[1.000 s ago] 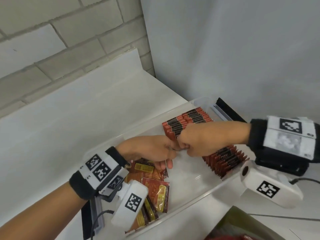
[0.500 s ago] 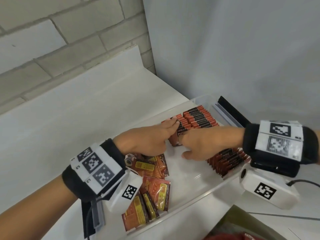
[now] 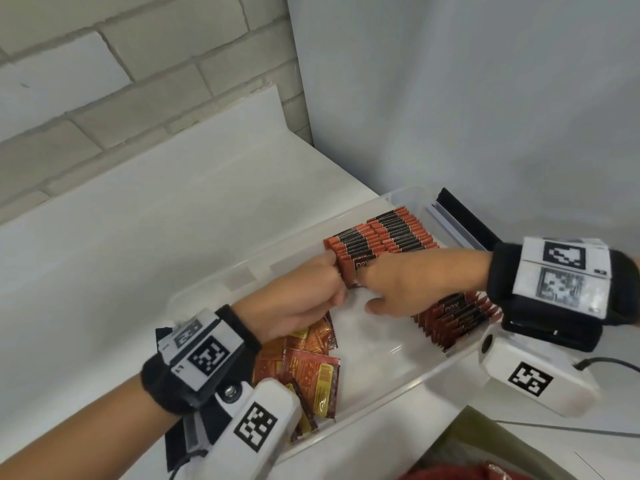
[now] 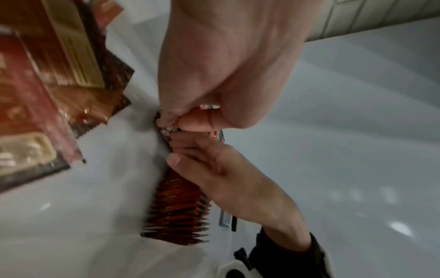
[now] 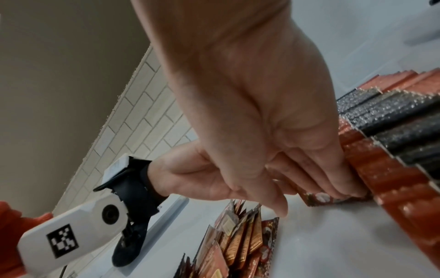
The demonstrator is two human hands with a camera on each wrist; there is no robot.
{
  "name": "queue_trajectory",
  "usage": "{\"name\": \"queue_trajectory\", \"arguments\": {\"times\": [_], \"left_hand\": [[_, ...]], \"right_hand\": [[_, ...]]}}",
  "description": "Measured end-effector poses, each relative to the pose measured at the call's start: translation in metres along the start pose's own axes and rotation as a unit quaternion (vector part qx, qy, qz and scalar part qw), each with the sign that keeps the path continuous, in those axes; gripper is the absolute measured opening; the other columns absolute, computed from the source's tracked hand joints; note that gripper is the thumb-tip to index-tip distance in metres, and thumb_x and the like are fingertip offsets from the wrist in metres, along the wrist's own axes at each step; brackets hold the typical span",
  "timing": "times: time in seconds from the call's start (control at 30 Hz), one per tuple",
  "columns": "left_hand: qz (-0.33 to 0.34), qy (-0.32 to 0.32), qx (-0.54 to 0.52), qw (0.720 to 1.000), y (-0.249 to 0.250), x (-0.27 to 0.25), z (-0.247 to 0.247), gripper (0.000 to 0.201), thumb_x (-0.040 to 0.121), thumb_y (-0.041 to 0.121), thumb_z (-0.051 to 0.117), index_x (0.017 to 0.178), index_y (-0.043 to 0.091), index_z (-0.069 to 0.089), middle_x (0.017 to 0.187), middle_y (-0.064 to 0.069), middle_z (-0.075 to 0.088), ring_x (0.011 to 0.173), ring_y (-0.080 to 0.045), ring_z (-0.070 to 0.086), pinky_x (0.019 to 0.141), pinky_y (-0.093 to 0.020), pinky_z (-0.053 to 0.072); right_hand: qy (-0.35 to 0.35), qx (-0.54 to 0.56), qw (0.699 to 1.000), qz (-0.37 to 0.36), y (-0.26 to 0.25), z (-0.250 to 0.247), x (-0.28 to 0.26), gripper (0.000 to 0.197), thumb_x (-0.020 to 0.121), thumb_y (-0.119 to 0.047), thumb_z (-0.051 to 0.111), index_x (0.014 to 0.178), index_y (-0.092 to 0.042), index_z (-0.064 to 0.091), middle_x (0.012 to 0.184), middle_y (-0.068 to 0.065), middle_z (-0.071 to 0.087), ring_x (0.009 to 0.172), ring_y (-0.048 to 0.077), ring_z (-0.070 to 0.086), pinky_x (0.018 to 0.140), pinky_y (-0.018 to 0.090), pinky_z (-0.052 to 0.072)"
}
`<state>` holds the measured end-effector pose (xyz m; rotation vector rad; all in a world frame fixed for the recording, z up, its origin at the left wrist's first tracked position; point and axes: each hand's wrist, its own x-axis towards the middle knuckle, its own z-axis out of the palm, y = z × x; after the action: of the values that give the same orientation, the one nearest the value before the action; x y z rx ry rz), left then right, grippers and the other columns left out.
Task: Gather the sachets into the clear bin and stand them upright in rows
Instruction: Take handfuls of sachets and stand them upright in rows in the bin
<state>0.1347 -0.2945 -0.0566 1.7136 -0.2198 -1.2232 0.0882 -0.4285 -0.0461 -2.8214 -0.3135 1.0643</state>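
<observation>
A: Where are the sachets?
B: Upright rows [image 3: 381,237] fill the clear bin's [image 3: 214,285] far right; loose ones [image 3: 311,372] lie near left

A: And each grip?
B: Left hand [image 3: 298,303] pinches the front sachet [image 3: 356,271]; right hand's [image 3: 412,285] flat fingers press it

Your head camera looks forward and down from above the clear bin [image 3: 214,292], taking in both forearms, the white counter [image 3: 138,265] and the brick wall [image 3: 121,81] beyond. The left wrist camera sits close under your left hand [image 4: 214,65] and faces along it toward the upright sachet row [image 4: 176,212]. The right wrist camera sits equally near your right hand [image 5: 257,112], facing back toward the left wrist unit [image 5: 71,231]. All three views share one zone — the spot where both hands meet at the row's end.
</observation>
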Motion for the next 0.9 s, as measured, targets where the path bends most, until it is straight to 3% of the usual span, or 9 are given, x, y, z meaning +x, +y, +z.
{"name": "queue_trajectory", "arguments": {"times": [0.07,0.13,0.17,0.27,0.3,0.43,0.57,0.73,0.9], "left_hand": [[-0.013,0.040,-0.020,0.999,0.001,0.003,0.002,0.042,0.058,-0.014,0.042,0.089,0.012,0.053,0.101,-0.015,0.055,0.093,-0.019,0.052,0.081,-0.025,0.038],[-0.020,0.077,-0.026,0.997,0.002,0.005,0.003,0.032,0.073,-0.022,0.035,0.072,0.009,0.044,0.079,-0.006,0.042,0.073,-0.013,0.040,0.071,-0.022,0.034],[-0.021,0.075,-0.027,0.997,0.001,0.006,0.003,0.034,0.075,-0.024,0.032,0.074,0.007,0.046,0.081,-0.006,0.043,0.076,-0.013,0.041,0.072,-0.023,0.034],[-0.016,0.058,-0.013,0.998,-0.001,0.008,0.006,0.049,0.071,-0.023,0.032,0.110,-0.002,0.055,0.107,-0.014,0.051,0.104,-0.021,0.048,0.085,-0.027,0.037],[-0.019,0.062,-0.024,0.998,0.000,0.009,0.007,0.053,0.071,-0.023,0.033,0.116,-0.003,0.053,0.107,-0.014,0.051,0.105,-0.021,0.048,0.085,-0.025,0.038],[-0.010,0.080,-0.056,0.995,0.002,0.007,0.007,0.040,0.076,-0.024,0.031,0.088,0.006,0.054,0.082,-0.003,0.051,0.080,-0.012,0.046,0.067,-0.019,0.038],[-0.009,0.074,-0.077,0.994,0.003,0.006,0.012,0.048,0.077,-0.026,0.030,0.097,0.009,0.057,0.089,-0.002,0.057,0.081,-0.009,0.050,0.060,-0.013,0.041],[-0.013,0.094,-0.113,0.989,0.004,0.004,0.014,0.042,0.082,-0.026,0.029,0.075,0.013,0.044,0.080,-0.002,0.045,0.073,-0.009,0.042,0.069,-0.018,0.040],[-0.021,0.073,-0.128,0.989,0.000,0.005,0.014,0.041,0.078,-0.025,0.027,0.079,0.009,0.051,0.081,-0.004,0.053,0.079,-0.011,0.050,0.066,-0.014,0.043]], "right_hand": [[0.001,0.004,1.000,-0.003,0.002,-0.001,-0.001,0.036,0.101,-0.032,0.041,0.121,-0.007,0.058,0.112,0.009,0.065,0.098,0.023,0.063,0.080,0.028,0.050],[-0.003,0.010,1.000,-0.001,0.003,-0.002,-0.003,0.035,0.102,-0.031,0.040,0.119,-0.007,0.058,0.110,0.009,0.065,0.098,0.023,0.063,0.075,0.026,0.047],[-0.004,0.014,1.000,-0.002,0.004,-0.003,-0.004,0.034,0.102,-0.031,0.039,0.117,-0.007,0.059,0.109,0.010,0.065,0.097,0.023,0.063,0.074,0.026,0.048],[-0.001,0.025,1.000,-0.013,0.006,-0.005,-0.006,0.033,0.102,-0.028,0.039,0.112,-0.005,0.060,0.104,0.011,0.065,0.091,0.022,0.063,0.079,0.029,0.050],[0.000,0.027,1.000,-0.014,0.007,-0.006,-0.008,0.033,0.102,-0.027,0.039,0.110,-0.004,0.060,0.103,0.011,0.065,0.089,0.022,0.062,0.076,0.028,0.049],[0.007,0.049,0.999,-0.013,0.010,-0.010,-0.013,0.034,0.102,-0.027,0.039,0.112,-0.004,0.062,0.108,0.011,0.066,0.098,0.025,0.062,0.084,0.032,0.048],[0.029,0.065,0.997,-0.010,0.011,-0.013,-0.014,0.032,0.101,-0.022,0.040,0.111,-0.002,0.063,0.105,0.013,0.067,0.096,0.027,0.062,0.084,0.034,0.048],[0.029,0.078,0.996,-0.008,0.012,-0.012,-0.015,0.031,0.100,-0.021,0.041,0.113,-0.003,0.063,0.108,0.013,0.067,0.099,0.026,0.062,0.090,0.036,0.050],[0.046,0.095,0.994,0.002,0.013,-0.013,-0.015,0.030,0.099,-0.017,0.042,0.116,-0.003,0.062,0.113,0.013,0.066,0.104,0.027,0.061,0.094,0.040,0.049]]}}
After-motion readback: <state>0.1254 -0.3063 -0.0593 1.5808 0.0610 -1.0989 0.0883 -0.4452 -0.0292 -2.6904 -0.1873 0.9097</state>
